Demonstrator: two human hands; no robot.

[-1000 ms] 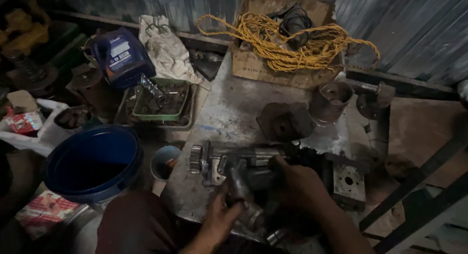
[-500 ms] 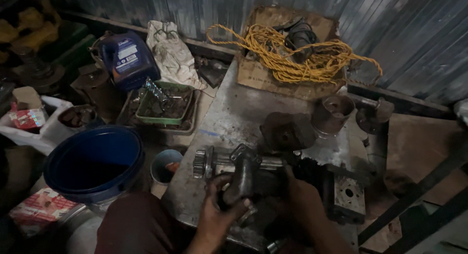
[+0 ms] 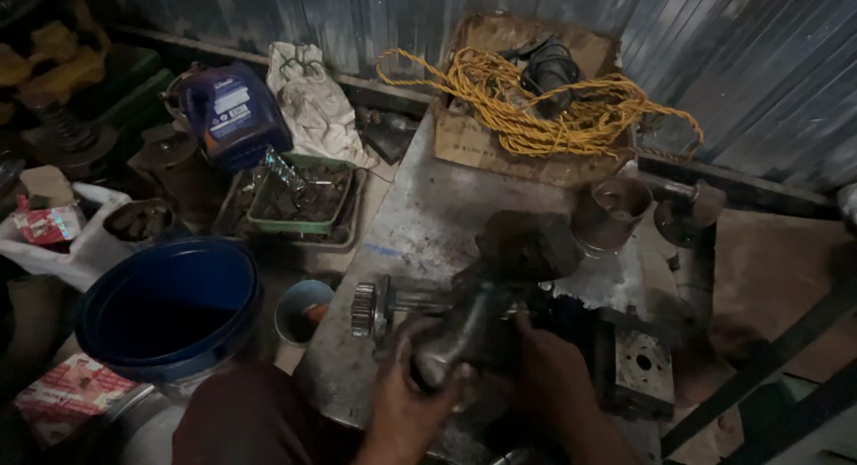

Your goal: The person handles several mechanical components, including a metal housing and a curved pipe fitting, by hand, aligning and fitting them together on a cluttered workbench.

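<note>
On a scratched metal worktop (image 3: 428,215) lies a greasy metal assembly (image 3: 464,327) with a toothed gear (image 3: 362,309) on a shaft at its left end. My left hand (image 3: 406,398) grips the near end of this assembly. My right hand (image 3: 549,371) holds its right side, against a dark block. The picture is dim and blurred, so fingers and part edges are hard to separate.
A dark lump of metal (image 3: 527,244), a metal cup (image 3: 614,211) and a square block with a hole (image 3: 644,369) sit on the worktop. A cardboard box with yellow rope (image 3: 544,108) stands at the back. Left are a blue bucket (image 3: 170,309), green tray (image 3: 299,197) and blue oil jug (image 3: 234,112).
Both hands have slid left along the assembly and turned it. The head view has shifted slightly downward and closer.
</note>
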